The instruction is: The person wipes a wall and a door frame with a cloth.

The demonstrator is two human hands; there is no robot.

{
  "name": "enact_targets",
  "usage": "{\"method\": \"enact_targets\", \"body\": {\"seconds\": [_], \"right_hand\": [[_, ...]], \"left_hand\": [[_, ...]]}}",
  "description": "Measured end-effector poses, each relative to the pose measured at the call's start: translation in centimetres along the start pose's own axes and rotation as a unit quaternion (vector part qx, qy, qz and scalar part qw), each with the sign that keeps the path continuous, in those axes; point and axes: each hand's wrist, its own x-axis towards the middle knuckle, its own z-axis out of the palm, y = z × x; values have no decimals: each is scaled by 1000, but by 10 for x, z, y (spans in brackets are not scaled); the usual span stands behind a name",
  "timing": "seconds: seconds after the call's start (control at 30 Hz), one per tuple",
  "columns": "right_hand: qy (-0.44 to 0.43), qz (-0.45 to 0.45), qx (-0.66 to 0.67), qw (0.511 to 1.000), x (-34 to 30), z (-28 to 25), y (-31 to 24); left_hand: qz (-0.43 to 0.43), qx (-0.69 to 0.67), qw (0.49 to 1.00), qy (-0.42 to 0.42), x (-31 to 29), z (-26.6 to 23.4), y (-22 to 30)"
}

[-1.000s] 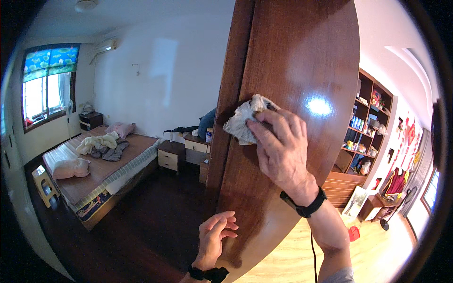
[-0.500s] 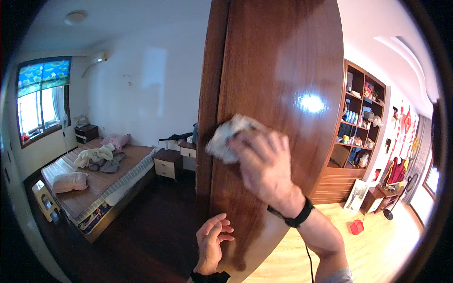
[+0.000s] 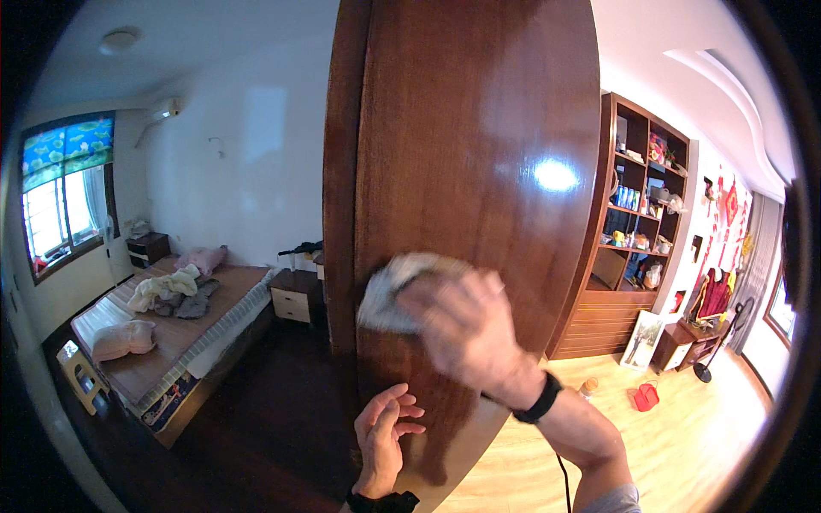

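Right hand (image 3: 466,329), cloth (image 3: 389,295) near wooden door (image 3: 479,154) edge.

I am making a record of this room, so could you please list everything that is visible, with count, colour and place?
wooden door: one, glossy dark brown, centre, close to the camera
cloth: one, pale grey, pressed on the door
bed: one, brown frame, lower left, with pink pillows and heaped clothes
nightstand: one, brown and cream, beside the bed
window: one, blue-green blind, far left
bookshelf: one, dark brown, right, filled with small items
red basket: one, on the light wood floor, right
hands: right hand, blurred, holds the cloth; left hand rests open on the door's lower edge
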Motion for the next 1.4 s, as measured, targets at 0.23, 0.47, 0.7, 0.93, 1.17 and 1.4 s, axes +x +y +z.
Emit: {"method": "enact_targets", "body": {"seconds": [0.23, 0.47, 0.7, 0.93, 1.17, 1.4], "right_hand": [[-10, -18, -3, 1000, -34, 4, -7], [-67, -63, 3, 996, -59, -2, -4], [58, 64, -31, 996, -25, -30, 28], [-96, -52, 101, 989, -101, 0, -11], [93, 60, -31, 993, -37, -43, 43], [-67, -17, 25, 997, -111, -6, -13]], "left_hand": [[10, -5, 1000, -26, -2, 9, -4], [-11, 6, 999, -41, -2, 18, -19], [6, 29, 999, -22, -5, 25, -14], [5, -5, 998, -70, -7, 23, -28], [-4, 56, 998, -30, -16, 35, -18], [3, 23, 999, -38, -19, 30, -27]]}}
